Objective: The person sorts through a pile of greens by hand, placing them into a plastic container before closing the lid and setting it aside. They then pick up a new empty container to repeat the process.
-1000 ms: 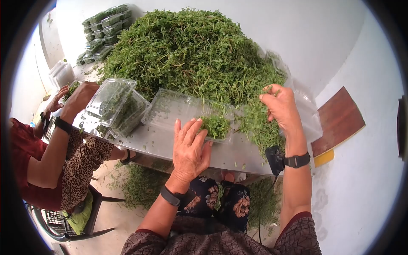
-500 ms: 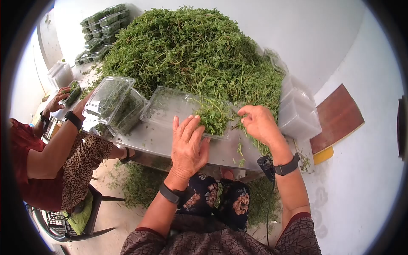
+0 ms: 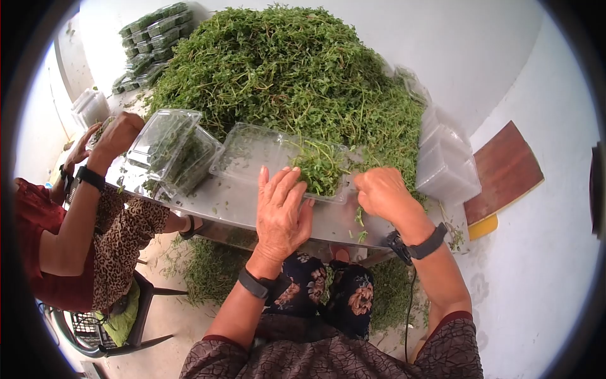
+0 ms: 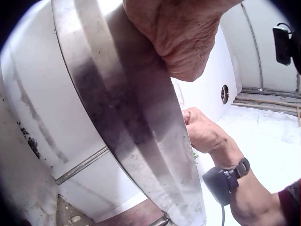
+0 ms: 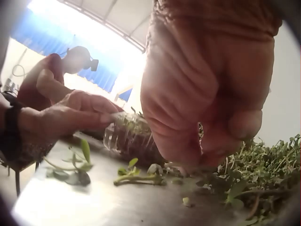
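Observation:
My left hand [image 3: 278, 208] rests with straight fingers against a bunch of leafy green sprigs [image 3: 319, 174]. The bunch lies in the right half of an opened clear plastic clamshell box [image 3: 243, 148]. Just right of that box, my right hand [image 3: 384, 194] is low over the table with its fingers curled. From the right wrist view, the fingertips of this hand [image 5: 202, 94] pinch down among loose sprigs [image 5: 138, 176] at the foot of the green pile. Palm and wrist of the left hand [image 4: 174, 37] show beside the metal table edge [image 4: 141, 122] in the left wrist view.
A big heap of greens [image 3: 278, 69] fills the table's back. Filled boxes [image 3: 154, 38] are stacked at back left, a full one [image 3: 183, 161] stands left of the opened box, and nested boxes [image 3: 448, 164] stand right. Another person [image 3: 76, 234] works at the left.
My right hand has come from the heap's right edge in toward the opened box and down to the table, its fingers now curled. The left hand stays at the bunch.

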Available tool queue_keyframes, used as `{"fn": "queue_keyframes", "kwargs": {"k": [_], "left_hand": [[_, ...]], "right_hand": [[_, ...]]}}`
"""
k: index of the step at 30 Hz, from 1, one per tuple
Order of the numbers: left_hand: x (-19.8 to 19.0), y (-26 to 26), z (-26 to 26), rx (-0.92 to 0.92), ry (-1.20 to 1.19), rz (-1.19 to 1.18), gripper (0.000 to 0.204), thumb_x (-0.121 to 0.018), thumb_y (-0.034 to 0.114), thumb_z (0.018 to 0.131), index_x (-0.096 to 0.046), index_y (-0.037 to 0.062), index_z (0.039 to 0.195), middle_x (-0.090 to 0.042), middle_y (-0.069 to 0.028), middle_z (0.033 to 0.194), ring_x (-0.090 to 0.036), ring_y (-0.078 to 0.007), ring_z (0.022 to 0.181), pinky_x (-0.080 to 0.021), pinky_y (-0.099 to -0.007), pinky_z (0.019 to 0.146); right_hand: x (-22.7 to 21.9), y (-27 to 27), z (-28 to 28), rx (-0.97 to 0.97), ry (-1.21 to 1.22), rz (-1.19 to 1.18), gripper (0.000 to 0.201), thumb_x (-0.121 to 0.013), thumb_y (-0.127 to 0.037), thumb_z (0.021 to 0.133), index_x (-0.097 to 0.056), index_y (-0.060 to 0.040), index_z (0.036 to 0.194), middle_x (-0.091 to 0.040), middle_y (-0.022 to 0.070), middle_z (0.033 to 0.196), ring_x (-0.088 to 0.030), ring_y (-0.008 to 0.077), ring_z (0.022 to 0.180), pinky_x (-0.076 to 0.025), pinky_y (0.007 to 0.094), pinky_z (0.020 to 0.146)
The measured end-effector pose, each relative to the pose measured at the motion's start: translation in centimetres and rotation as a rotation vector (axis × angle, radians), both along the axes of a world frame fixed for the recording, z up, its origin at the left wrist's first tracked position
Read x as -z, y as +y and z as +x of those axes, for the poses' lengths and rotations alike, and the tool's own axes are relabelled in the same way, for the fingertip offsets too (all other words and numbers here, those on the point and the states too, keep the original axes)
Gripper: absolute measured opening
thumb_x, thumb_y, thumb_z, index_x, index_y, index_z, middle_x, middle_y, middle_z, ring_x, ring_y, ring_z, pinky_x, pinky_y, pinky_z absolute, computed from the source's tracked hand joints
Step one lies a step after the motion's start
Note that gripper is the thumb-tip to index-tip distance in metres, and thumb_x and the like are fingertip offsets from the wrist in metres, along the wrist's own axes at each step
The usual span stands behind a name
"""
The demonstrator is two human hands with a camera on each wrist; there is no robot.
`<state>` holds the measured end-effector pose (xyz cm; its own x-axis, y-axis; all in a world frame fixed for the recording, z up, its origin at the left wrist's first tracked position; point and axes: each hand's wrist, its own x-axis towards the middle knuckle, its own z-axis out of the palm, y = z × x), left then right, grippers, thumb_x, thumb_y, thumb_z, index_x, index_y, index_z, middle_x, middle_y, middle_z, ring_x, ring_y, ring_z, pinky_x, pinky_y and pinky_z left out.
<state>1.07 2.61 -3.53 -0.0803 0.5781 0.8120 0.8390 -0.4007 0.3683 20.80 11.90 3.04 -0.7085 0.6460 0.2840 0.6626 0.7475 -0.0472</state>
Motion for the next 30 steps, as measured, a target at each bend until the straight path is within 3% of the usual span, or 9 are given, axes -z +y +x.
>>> {"fn": "queue_keyframes", "kwargs": {"k": [6, 8, 9, 11, 15, 17, 20, 23, 30], "left_hand": [[-0.1, 0.0, 0.0, 0.008, -0.01, -0.007, 0.035, -0.069, 0.002, 0.069, -0.063, 0.0028, 0.104, -0.059, -0.0127, 0.121, -0.052, -0.0325, 0.12, -0.024, -0.0567, 0.114], [-0.3, -0.1, 0.1, 0.002, -0.004, -0.033, 0.041, -0.069, 0.005, 0.07, -0.063, 0.0041, 0.11, -0.058, -0.0123, 0.124, -0.049, -0.0324, 0.123, -0.022, -0.0566, 0.115], [-0.4, -0.1, 0.1, 0.001, -0.004, -0.029, 0.041, -0.069, 0.005, 0.07, -0.063, 0.0041, 0.11, -0.058, -0.0123, 0.124, -0.049, -0.0324, 0.123, -0.022, -0.0566, 0.115], [-0.8, -0.1, 0.3, -0.033, 0.084, -0.082, 0.046, -0.07, 0.01, 0.071, -0.061, 0.0061, 0.117, -0.057, -0.0105, 0.127, -0.046, -0.0319, 0.127, -0.018, -0.0567, 0.116], [-1.3, -0.3, 0.6, -0.029, 0.154, -0.126, 0.05, -0.071, 0.014, 0.071, -0.06, 0.0078, 0.119, -0.057, -0.007, 0.127, -0.045, -0.0315, 0.127, -0.013, -0.0569, 0.117], [-1.3, -0.3, 0.5, -0.032, 0.165, -0.134, 0.048, -0.071, 0.014, 0.071, -0.061, 0.0076, 0.117, -0.059, -0.0068, 0.123, -0.046, -0.0307, 0.125, -0.013, -0.0574, 0.117], [-1.2, -0.2, 0.4, -0.017, 0.169, -0.13, 0.042, -0.071, 0.014, 0.069, -0.063, 0.0073, 0.11, -0.061, -0.0061, 0.113, -0.049, -0.0289, 0.12, -0.013, -0.0584, 0.117], [-0.8, -0.2, 0.2, 0.013, 0.163, -0.109, 0.035, -0.071, 0.013, 0.069, -0.064, 0.0071, 0.102, -0.062, -0.0051, 0.103, -0.053, -0.027, 0.113, -0.013, -0.0587, 0.117], [-0.6, -0.1, 0.1, 0.065, 0.128, -0.03, 0.024, -0.072, 0.012, 0.068, -0.063, 0.0069, 0.09, -0.059, -0.0045, 0.089, -0.058, -0.0236, 0.104, -0.017, -0.0574, 0.116]], "right_hand": [[-2.5, -5.0, 4.6, -0.01, 0.09, -0.186, 0.008, -0.058, -0.01, 0.07, -0.059, -0.003, 0.066, -0.052, 0.019, 0.057, -0.054, 0.0392, 0.056, -0.043, 0.0447, 0.053], [-3.9, -7.1, 6.0, 0.033, -0.039, -0.474, 0.008, -0.061, -0.009, 0.069, -0.061, -0.0012, 0.067, -0.054, 0.0207, 0.059, -0.056, 0.0412, 0.062, -0.045, 0.0455, 0.056], [-4.2, -7.9, 6.3, 0.032, -0.039, -0.47, 0.008, -0.061, -0.009, 0.069, -0.061, -0.0012, 0.067, -0.054, 0.0207, 0.059, -0.056, 0.0412, 0.062, -0.045, 0.0455, 0.056], [-4.6, -8.8, 6.6, 0.121, 0.058, -0.524, 0.013, -0.065, -0.013, 0.076, -0.068, -0.002, 0.082, -0.059, 0.0196, 0.067, -0.059, 0.0391, 0.067, -0.046, 0.044, 0.061], [-4.4, -9.1, 5.5, 0.218, 0.163, -0.304, 0.022, -0.066, -0.015, 0.081, -0.069, -0.003, 0.098, -0.066, 0.0213, 0.087, -0.063, 0.0372, 0.074, -0.049, 0.0422, 0.069], [-3.9, -8.8, 4.4, 0.147, 0.305, -0.266, 0.027, -0.064, -0.014, 0.085, -0.066, -0.004, 0.11, -0.063, 0.0247, 0.112, -0.064, 0.0375, 0.089, -0.05, 0.0405, 0.081], [-2.5, -7.3, 2.2, -0.042, 0.398, -0.164, 0.031, -0.063, -0.016, 0.088, -0.064, -0.0033, 0.116, -0.056, 0.0266, 0.126, -0.06, 0.0387, 0.106, -0.047, 0.0406, 0.094], [-2.4, -6.4, -0.2, -0.111, 0.379, -0.084, 0.033, -0.062, -0.016, 0.089, -0.062, -0.0023, 0.12, -0.053, 0.026, 0.131, -0.051, 0.0407, 0.119, -0.042, 0.0431, 0.1], [-0.1, -4.4, -3.3, -0.129, 0.358, -0.096, 0.034, -0.059, -0.02, 0.091, -0.061, 0.0017, 0.118, -0.057, 0.0246, 0.126, -0.048, 0.0401, 0.122, -0.038, 0.0468, 0.104]]}}
